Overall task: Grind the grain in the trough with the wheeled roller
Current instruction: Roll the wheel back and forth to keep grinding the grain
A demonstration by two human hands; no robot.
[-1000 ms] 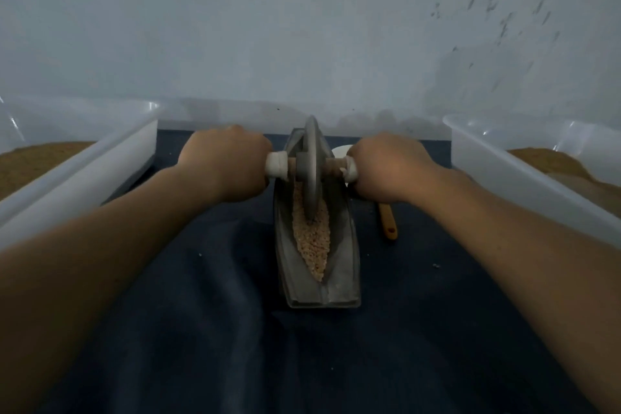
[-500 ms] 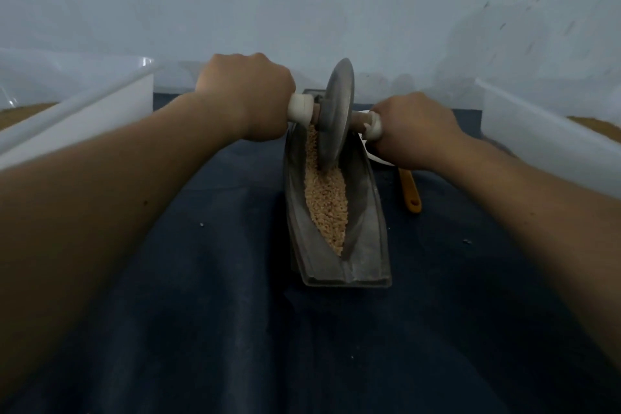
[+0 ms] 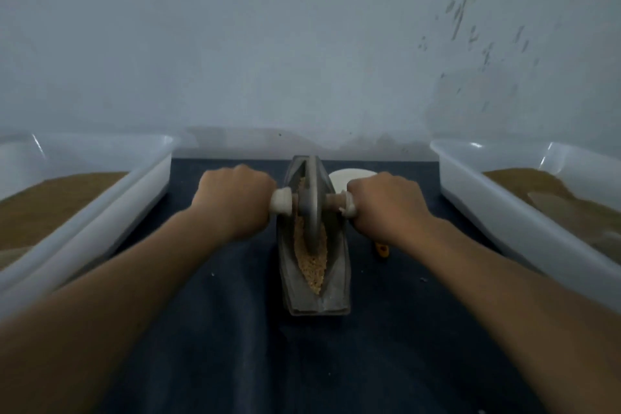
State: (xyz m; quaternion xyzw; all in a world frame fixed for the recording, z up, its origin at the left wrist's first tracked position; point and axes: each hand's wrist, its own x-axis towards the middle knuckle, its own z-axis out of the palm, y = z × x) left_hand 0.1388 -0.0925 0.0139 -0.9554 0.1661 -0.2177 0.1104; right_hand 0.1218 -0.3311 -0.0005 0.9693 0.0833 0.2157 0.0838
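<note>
The wheeled roller (image 3: 312, 205), tilted half a second ago, now stands upright and slightly nearer in the grey trough (image 3: 336, 286) at mid-counter (image 3: 235, 346). White tubs (image 3: 100, 198) of brown meal flank it. A white bowl (image 3: 349, 176) and an orange handle (image 3: 382, 249) peek out by the right hand (image 3: 383, 205). That hand and the left hand (image 3: 235, 202) grip the axle ends. Tan grain (image 3: 314, 265) lines the groove.

A grey trough (image 3: 336, 282) is set lengthways on the dark-covered table (image 3: 386, 346), nearer its far edge, with tan grain (image 3: 314, 265) heaped along the channel. The wheeled roller (image 3: 312, 208) is stood upright in the grain, its axle gripped by the left hand (image 3: 235, 202) and the right hand (image 3: 386, 205). White tubs of brown material are placed along the side edges: the left tub (image 3: 100, 212) and the right tub (image 3: 504, 212). A white dish (image 3: 349, 176) and an orange handle (image 3: 382, 249) are partly hidden by the right hand.
</note>
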